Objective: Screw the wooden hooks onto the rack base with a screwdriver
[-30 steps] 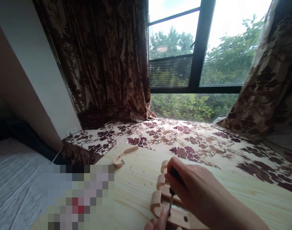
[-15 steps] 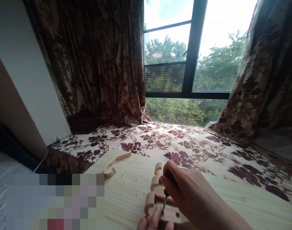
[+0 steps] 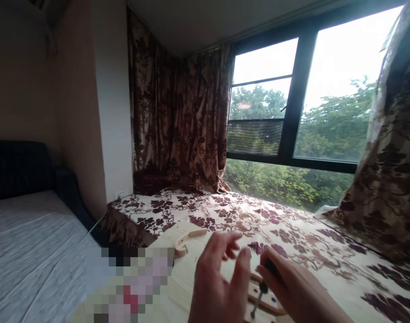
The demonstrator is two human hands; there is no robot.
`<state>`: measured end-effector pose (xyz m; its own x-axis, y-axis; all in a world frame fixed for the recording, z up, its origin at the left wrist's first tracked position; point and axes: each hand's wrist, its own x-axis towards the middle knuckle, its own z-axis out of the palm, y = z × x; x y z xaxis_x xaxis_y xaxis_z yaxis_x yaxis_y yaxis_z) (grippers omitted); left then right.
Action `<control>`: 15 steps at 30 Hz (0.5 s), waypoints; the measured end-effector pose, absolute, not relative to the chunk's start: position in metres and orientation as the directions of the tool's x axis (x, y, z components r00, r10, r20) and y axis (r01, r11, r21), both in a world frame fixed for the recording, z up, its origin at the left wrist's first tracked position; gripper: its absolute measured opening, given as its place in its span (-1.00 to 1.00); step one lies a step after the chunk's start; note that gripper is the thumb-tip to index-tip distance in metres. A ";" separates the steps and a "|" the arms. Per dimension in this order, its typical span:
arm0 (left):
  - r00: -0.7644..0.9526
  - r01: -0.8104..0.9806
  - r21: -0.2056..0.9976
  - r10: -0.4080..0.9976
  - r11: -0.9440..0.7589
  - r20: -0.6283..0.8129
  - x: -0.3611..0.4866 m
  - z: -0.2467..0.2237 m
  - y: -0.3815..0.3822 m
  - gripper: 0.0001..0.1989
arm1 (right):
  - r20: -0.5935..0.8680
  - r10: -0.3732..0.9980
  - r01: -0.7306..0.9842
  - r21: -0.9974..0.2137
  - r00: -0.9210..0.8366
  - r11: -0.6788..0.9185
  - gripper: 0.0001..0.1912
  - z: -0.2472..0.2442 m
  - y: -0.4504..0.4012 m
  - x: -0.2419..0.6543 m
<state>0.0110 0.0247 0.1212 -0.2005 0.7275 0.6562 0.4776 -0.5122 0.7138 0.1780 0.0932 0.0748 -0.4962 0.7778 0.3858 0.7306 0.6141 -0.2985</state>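
Note:
My right hand (image 3: 294, 280) grips the dark handle of a screwdriver (image 3: 263, 287), whose metal shaft slants down to the wooden pieces below. Beside it, on the left, my left hand (image 3: 218, 280) is raised with thumb and fingers apart, holding nothing. It covers part of the work. Under the screwdriver lie pale wooden pieces (image 3: 268, 306) with dark holes; the tip is near one of them, but whether it sits in a screw I cannot tell. Farther back on the pale wooden board (image 3: 179, 280) rests a loose curved, hook-shaped wooden piece (image 3: 181, 246), with small screws by its curl.
The board lies on a flower-patterned cloth (image 3: 238, 211) before a dark-framed window (image 3: 288, 139). Patterned curtains (image 3: 181, 130) hang at both sides. A grey-covered bed (image 3: 40, 242) stands at the left. Pixel blocks hide an area at the lower left.
My left hand has let go of the wooden piece and lifted, its fingers opening. My right hand still holds the screwdriver. The view has tilted up and turned left.

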 end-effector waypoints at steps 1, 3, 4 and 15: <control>-0.285 0.408 0.741 0.696 -0.534 0.659 0.014 0.131 0.035 -0.85 | 0.382 0.779 0.732 -0.298 -0.497 0.613 -0.73 0.075 0.093 0.178; -0.340 0.265 0.777 0.698 -0.571 0.630 0.021 0.147 0.050 -0.84 | 0.369 0.783 0.736 -0.295 -0.500 0.609 -0.72 0.076 0.092 0.177; -0.319 0.243 0.764 0.694 -0.598 0.645 0.023 0.152 0.054 -0.86 | 0.362 0.786 0.737 -0.299 -0.501 0.607 -0.72 0.077 0.092 0.177; 0.550 0.646 -0.052 0.416 -0.762 0.724 -0.028 0.083 0.030 -0.84 | 0.366 0.813 0.761 -0.317 -0.452 0.566 -0.77 0.087 0.086 0.178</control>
